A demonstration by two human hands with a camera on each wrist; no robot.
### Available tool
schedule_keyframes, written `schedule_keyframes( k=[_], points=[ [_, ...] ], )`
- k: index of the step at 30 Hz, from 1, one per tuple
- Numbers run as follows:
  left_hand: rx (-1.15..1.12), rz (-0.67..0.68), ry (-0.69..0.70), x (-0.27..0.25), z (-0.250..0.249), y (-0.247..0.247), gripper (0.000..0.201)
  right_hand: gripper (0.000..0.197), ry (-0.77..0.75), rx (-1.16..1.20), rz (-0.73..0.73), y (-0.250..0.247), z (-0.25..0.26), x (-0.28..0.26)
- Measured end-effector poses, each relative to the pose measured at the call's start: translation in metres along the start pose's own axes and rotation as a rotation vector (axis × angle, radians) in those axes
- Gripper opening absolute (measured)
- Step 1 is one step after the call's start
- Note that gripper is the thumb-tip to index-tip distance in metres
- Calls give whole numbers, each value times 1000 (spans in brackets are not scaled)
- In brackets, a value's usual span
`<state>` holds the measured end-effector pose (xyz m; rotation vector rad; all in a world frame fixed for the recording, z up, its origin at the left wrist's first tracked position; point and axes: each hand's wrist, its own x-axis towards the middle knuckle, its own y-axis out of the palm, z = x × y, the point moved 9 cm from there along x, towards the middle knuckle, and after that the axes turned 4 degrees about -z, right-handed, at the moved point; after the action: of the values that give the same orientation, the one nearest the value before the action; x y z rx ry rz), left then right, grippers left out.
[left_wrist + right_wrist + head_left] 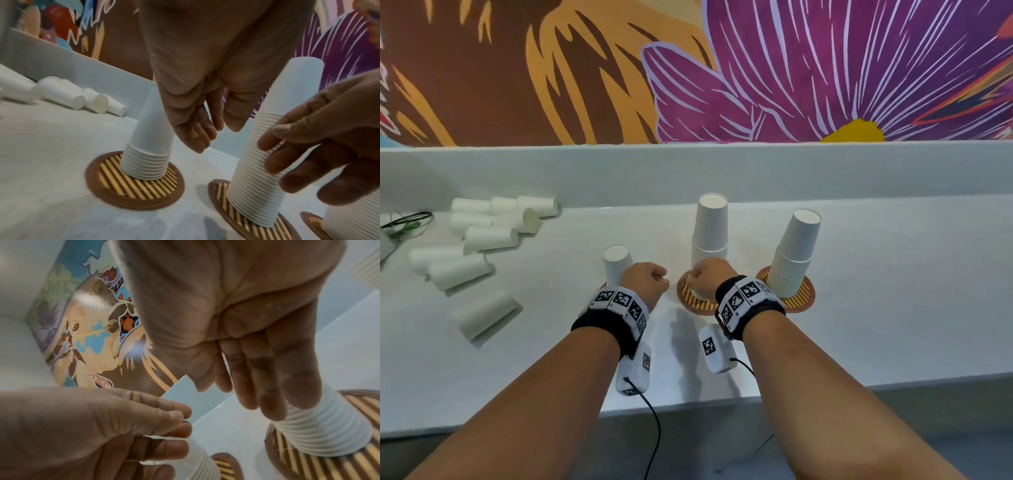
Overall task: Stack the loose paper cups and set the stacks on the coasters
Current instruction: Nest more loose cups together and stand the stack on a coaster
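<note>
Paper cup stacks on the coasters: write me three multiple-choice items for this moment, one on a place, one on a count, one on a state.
1. Where do the loose white paper cups lie?
A) at the left end of the pale counter
B) inside a box
C) at the right end
2. How many round brown striped coasters carry a cup stack?
A) one
B) two
C) three
3. How do the stacked cups stand?
A) mouth up
B) mouth down
C) on their sides

Answers:
1 A: the head view shows them lying on their sides at the left.
2 C: the left wrist view shows three loaded coasters.
3 B: closed bases face up and the rims sit low.
</note>
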<state>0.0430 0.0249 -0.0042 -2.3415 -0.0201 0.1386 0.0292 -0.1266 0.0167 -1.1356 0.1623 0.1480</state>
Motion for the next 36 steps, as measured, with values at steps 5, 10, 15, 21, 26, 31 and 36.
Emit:
schedule_keyframes(
  k=[5,10,15,21,26,31,36],
  points=[
    [85,-35,-44,-10,30,-31,29,34,-128,34,6,9,42,-7],
    [72,-84,-112,-16,68,-72,25,30,-224,22,47,29,91,-6],
    [91,-163,-160,-22,118,-122,34,30,-314,4,69,55,148,-4],
    [125,-217,-188,-25,174,-175,35,31,-345,2,122,94,211,6],
    [109,-184,-224,-21,220,-207,41,31,-323,14,156,124,251,15],
    [107,-179,-251,-9,258,-236,42,36,-322,8,176,152,286,29],
    [115,-130,-274,5,295,-251,47,47,-371,-13,217,185,320,40]
  ],
)
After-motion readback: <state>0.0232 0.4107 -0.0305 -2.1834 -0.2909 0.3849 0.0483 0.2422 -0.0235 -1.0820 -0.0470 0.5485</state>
